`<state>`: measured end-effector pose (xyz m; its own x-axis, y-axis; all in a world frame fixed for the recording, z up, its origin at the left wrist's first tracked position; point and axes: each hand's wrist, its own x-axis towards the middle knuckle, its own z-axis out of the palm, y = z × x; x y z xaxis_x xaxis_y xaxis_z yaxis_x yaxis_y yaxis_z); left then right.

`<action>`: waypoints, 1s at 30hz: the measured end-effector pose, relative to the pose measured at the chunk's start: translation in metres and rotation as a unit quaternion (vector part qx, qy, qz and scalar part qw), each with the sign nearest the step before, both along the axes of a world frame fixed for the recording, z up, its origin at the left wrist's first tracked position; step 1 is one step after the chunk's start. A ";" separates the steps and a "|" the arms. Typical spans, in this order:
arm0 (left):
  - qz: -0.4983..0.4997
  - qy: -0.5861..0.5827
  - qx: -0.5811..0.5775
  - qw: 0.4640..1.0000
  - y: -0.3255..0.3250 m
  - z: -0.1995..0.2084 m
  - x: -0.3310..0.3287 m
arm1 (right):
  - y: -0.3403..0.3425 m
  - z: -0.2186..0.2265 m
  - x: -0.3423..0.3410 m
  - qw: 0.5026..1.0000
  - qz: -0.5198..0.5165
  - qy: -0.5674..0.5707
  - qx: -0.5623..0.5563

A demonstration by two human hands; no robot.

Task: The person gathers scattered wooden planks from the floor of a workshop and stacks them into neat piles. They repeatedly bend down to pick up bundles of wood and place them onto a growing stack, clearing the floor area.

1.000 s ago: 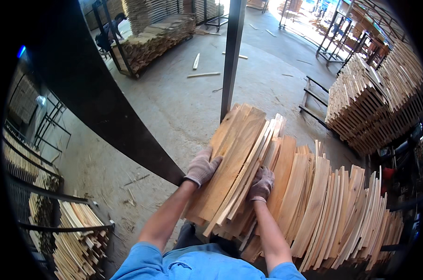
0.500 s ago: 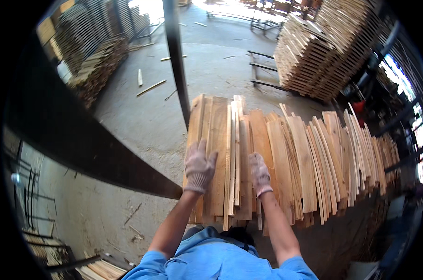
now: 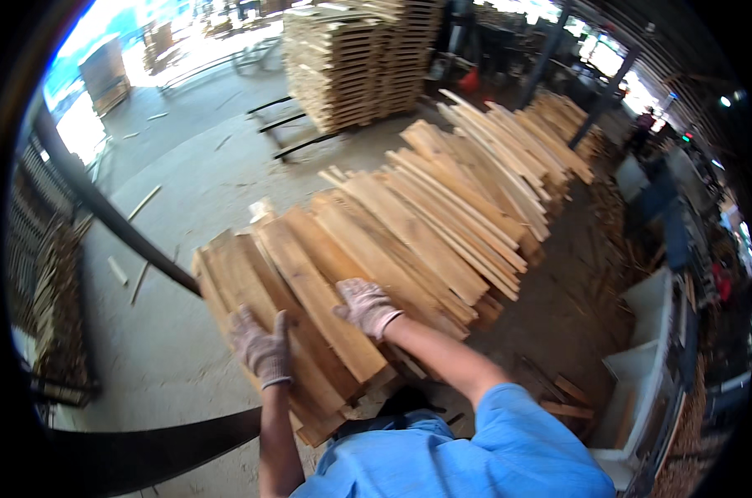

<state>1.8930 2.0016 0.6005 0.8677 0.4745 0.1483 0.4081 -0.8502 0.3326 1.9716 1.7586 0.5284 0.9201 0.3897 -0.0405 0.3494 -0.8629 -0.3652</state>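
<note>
A long row of wooden boards (image 3: 376, 284) lies side by side before me, the pieces partly overlapping like a fanned stack. My left hand (image 3: 261, 344), in a pale knitted glove, rests on the boards at the row's left end with fingers stretched and thumb apart. My right hand (image 3: 366, 307), gloved the same way, lies on the boards farther right, its fingers extended over the wood and its thumb toward the left. Between the hands runs a wide light board (image 3: 318, 295). Neither hand is wrapped around a piece.
A tall stack of slats (image 3: 351, 70) stands on the floor beyond the row, beside dark metal rails (image 3: 289, 133). A curved-looking dark post (image 3: 114, 199) rises at the left. Loose sticks (image 3: 139, 282) lie on the floor. Pale panels (image 3: 641, 357) stand at right.
My view has swung to the right, so the row now slants and more of its far end shows. Both hands remain on the boards; the thin strips between them no longer show there.
</note>
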 end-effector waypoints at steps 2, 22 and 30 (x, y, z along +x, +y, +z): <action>0.002 0.013 0.007 1.000 0.003 0.013 -0.001 | 0.013 0.020 -0.017 0.999 -0.043 0.023 -0.001; -0.057 0.020 0.053 0.997 0.026 -0.015 0.021 | -0.221 -0.090 -0.492 0.700 -0.542 0.453 0.104; -0.117 -0.034 0.148 0.981 0.047 -0.034 0.037 | -0.229 -0.161 -0.641 0.720 -0.516 0.419 0.198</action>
<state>1.9301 2.0489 0.5660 0.9311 0.1905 0.3112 0.1749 -0.9815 0.0777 1.3304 1.5301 0.3672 0.4452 -0.3502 -0.8241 -0.8898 -0.2758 -0.3635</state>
